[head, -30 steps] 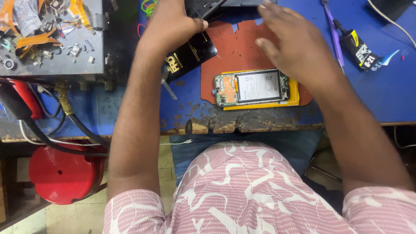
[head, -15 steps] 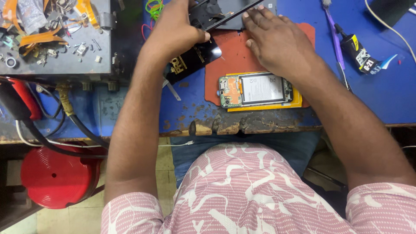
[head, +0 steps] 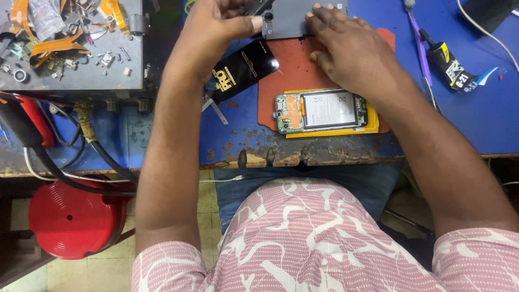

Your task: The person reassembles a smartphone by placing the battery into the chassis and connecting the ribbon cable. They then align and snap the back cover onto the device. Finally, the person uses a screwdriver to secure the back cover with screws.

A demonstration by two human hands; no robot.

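My left hand [head: 216, 30] grips the left end of a dark grey phone back cover [head: 286, 21] at the far edge of the view, thumb by its camera hole. My right hand [head: 351, 51] lies flat on the cover's right side, fingers spread over it. Below my right hand an opened phone [head: 321, 111], with battery and circuit board showing, rests on a yellow piece on the orange mat [head: 286, 75]. A black glossy card [head: 243, 67] lies under my left wrist.
A grey metal box [head: 81, 75] with screws, flex cables and scraps sits at the left. A black glue tube [head: 448, 65] and a purple tool [head: 419, 46] lie on the blue bench [head: 476, 119] at the right. A red stool [head: 70, 219] stands below left.
Both hands have brought the grey back cover closer toward me, and my right hand has settled flat on it.
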